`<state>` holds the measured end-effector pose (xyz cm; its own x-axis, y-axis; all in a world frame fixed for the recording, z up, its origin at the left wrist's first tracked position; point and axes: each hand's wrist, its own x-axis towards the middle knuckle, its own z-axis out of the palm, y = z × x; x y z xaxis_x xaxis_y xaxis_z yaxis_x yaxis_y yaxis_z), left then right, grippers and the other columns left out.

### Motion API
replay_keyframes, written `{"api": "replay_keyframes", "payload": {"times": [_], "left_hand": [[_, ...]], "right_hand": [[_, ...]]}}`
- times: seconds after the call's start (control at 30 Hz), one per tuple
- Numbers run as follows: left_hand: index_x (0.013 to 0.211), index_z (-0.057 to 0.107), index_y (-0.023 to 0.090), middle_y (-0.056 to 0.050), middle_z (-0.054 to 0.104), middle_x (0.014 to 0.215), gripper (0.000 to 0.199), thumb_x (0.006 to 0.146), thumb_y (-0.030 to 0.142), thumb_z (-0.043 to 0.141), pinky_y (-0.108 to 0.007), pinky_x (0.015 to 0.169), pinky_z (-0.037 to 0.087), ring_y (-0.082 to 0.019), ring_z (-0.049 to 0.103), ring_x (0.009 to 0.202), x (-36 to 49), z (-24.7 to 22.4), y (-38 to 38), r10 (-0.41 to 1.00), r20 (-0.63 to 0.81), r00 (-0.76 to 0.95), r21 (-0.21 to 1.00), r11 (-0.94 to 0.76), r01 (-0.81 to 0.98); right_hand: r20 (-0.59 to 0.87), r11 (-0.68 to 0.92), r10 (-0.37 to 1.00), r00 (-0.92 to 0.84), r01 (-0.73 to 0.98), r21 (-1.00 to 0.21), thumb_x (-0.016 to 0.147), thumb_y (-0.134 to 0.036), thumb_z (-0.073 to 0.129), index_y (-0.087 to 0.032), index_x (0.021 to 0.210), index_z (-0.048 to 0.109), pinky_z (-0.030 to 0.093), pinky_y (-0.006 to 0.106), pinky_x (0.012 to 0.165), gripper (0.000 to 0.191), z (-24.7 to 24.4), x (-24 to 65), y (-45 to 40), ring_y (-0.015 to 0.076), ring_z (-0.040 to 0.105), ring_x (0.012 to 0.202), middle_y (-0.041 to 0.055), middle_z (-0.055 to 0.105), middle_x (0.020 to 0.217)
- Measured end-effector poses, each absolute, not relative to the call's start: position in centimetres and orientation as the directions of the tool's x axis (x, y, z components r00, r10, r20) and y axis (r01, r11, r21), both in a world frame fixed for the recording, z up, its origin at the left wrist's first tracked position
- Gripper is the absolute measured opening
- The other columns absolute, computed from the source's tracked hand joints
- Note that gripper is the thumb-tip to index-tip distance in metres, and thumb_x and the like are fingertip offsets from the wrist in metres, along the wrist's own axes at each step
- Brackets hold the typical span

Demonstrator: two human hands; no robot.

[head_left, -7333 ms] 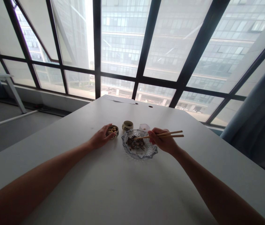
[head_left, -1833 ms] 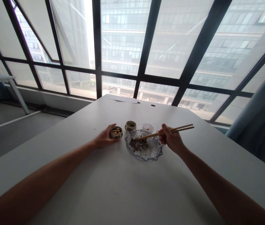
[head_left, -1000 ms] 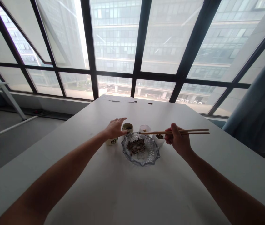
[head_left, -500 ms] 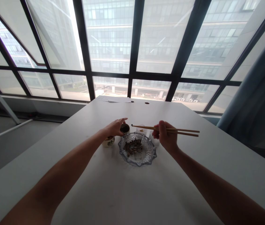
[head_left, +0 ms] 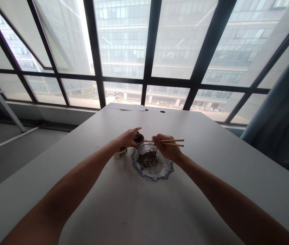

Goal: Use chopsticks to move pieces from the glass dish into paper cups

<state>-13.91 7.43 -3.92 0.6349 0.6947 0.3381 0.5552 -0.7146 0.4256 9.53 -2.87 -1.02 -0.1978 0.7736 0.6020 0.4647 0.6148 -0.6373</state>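
My left hand [head_left: 128, 137] is closed around the side of a small dark-mouthed cup [head_left: 138, 137] behind the glass dish. In my right hand [head_left: 166, 147] is a pair of wooden chopsticks [head_left: 173, 140], whose tips reach left to the cup's mouth; what the tips hold, if anything, is hidden. The scalloped clear glass dish [head_left: 163, 169] holds a pile of dark brown elongated pieces [head_left: 147, 159]. Left of the dish, a pale cup with black characters [head_left: 120, 153] stands partly behind my left wrist.
All of this stands on a white table [head_left: 139, 211]. Paper sheets [head_left: 126, 107] lie at its far edge beside two dark round holes. Windows rise beyond. A blue-grey curtain [head_left: 282, 95] hangs at the right, and a white table frame [head_left: 10, 112] stands at the left.
My right hand has moved left with the chopsticks, bringing their tips to the cup's mouth. My left hand stays at the cup. The whole view has shifted slightly.
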Motion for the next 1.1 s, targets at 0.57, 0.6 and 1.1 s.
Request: {"api": "replay_keyframes", "payload": {"times": [0.57,0.6,1.1], "left_hand": [[0.148,0.04,0.014,-0.021,0.059,0.139,0.095,0.066,0.041,0.08,-0.045,0.1,0.048,-0.038,0.06,0.124,-14.1,-3.7,7.2,0.81,0.215,0.545,0.45,-0.578,0.681],[0.148,0.041,0.013,-0.022,0.057,0.141,0.095,0.066,0.041,0.08,-0.045,0.101,0.047,-0.038,0.058,0.125,-14.2,-3.6,6.9,0.817,0.205,0.539,0.457,-0.567,0.686],[0.143,0.046,0.014,-0.021,0.054,0.142,0.077,0.088,0.069,0.048,-0.053,0.107,0.045,-0.037,0.053,0.131,-19.8,-6.4,-1.3,0.876,0.433,0.212,0.6,-0.456,0.657]], "right_hand": [[0.371,0.387,0.922,-0.109,0.28,-0.879,0.084,-0.069,0.06,-0.019,0.062,0.062,0.042,0.022,0.036,0.055,-2.1,10.2,-7.7,0.0128,0.056,0.039,0.0033,0.063,0.052],[0.37,0.389,0.921,-0.118,0.282,-0.877,0.084,-0.069,0.06,-0.019,0.061,0.062,0.042,0.022,0.036,0.055,-2.1,10.1,-7.7,0.0127,0.056,0.039,0.0035,0.063,0.052],[0.328,0.329,0.944,-0.035,0.174,-0.928,0.073,-0.073,0.069,-0.018,0.067,0.065,0.043,0.022,0.033,0.055,-2.5,10.8,-8.0,0.0132,0.057,0.036,0.0029,0.065,0.049]]}}
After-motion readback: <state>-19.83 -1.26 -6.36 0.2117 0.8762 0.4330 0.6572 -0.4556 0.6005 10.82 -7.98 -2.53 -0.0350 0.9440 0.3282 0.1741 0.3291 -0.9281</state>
